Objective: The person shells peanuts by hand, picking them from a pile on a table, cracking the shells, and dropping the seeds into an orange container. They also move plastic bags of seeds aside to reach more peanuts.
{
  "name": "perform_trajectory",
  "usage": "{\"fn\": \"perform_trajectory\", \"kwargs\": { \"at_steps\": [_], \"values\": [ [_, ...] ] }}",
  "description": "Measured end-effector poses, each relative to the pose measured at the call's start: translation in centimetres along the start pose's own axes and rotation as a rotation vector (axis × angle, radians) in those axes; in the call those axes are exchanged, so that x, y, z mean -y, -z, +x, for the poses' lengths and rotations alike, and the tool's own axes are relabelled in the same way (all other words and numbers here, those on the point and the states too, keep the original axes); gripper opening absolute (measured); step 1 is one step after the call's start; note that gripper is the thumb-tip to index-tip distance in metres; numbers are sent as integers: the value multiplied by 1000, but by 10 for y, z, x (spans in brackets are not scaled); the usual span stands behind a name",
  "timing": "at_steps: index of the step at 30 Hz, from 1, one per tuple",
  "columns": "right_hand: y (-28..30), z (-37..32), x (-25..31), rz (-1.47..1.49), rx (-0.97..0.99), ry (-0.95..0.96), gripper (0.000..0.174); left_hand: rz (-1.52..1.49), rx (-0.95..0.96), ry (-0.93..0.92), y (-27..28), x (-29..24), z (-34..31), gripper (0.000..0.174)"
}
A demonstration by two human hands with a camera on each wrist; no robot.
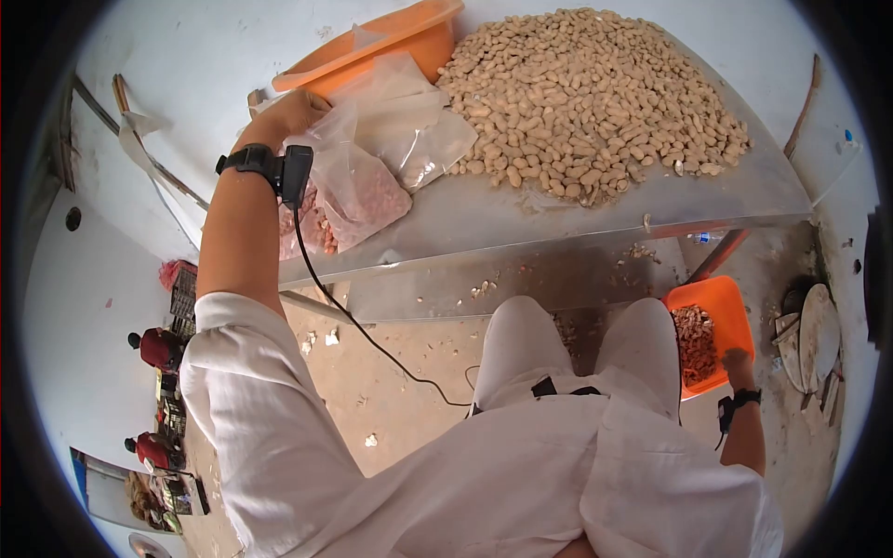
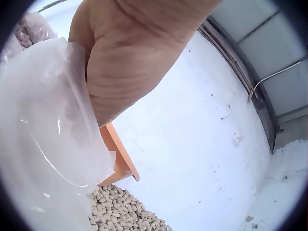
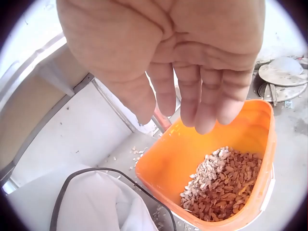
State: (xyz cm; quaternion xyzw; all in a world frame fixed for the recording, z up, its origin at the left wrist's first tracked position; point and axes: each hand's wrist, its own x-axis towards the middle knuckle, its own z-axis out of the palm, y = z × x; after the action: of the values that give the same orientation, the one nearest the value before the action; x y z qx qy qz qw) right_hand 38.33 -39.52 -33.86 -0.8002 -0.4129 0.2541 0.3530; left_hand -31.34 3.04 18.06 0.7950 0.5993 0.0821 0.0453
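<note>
My left hand (image 1: 299, 113) is at the top edge of a clear plastic bag (image 1: 358, 153), its fingers curled on the film; pink shelled peanuts (image 1: 372, 197) lie in the bag. In the left wrist view the hand (image 2: 130, 57) comes down beside the cloudy bag (image 2: 48, 134), which hides the fingertips. My right hand (image 3: 187, 62) hangs over an orange bucket (image 3: 161, 166), fingers loosely extended and holding nothing visible. Reddish-brown and pale pieces (image 3: 219, 185) cover the bucket's bottom. The head view shows this hand (image 1: 738, 365) at the bucket's right rim.
A large heap of unshelled peanuts (image 1: 577, 98) lies on the metal table (image 1: 521, 223), beside a tilted orange basin (image 1: 409, 42). Round lids (image 1: 819, 335) lean at the far right. Two people in red (image 1: 156, 350) are at the far left. A black cable crosses by my legs.
</note>
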Motion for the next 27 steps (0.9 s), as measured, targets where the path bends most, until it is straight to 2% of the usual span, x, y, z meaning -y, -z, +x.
{"fn": "perform_trajectory", "kwargs": {
  "at_steps": [3,4,6,8,9,10,12,14,16,17,18,20,23,27],
  "values": [
    [8,17,3,58,-12,56,19,-164,63,103,-1,15,13,24],
    [11,21,10,74,-24,89,20,-84,2,52,0,18,11,26],
    [21,23,34,-95,-237,227,17,69,-116,-62,1,17,11,29],
    [38,28,89,60,-333,301,17,-164,-420,-139,2,0,11,29],
    [49,24,134,54,-322,339,15,-286,-571,-172,2,-10,9,29],
    [56,17,188,48,-308,378,14,-401,-607,-231,-3,-22,5,26],
    [61,4,302,100,-279,570,11,-445,-492,-313,-45,-92,-33,25],
    [48,2,364,110,-192,795,10,-552,-280,-427,-93,-128,-54,20],
    [26,-2,413,193,-7,903,13,-759,-41,-450,-145,-157,-71,15],
    [15,-2,432,185,104,899,15,-759,-40,-547,-169,-167,-73,15],
    [5,-1,447,177,215,891,17,-759,-38,-645,-186,-176,-76,15],
    [-16,4,462,144,208,983,21,-689,-56,-598,-200,-198,-90,16],
    [-22,11,467,-86,135,1161,22,-607,-76,-597,-206,-211,-89,23],
    [-22,19,453,-177,168,1063,25,-495,-55,-640,-207,-219,-81,33]
  ]
}}
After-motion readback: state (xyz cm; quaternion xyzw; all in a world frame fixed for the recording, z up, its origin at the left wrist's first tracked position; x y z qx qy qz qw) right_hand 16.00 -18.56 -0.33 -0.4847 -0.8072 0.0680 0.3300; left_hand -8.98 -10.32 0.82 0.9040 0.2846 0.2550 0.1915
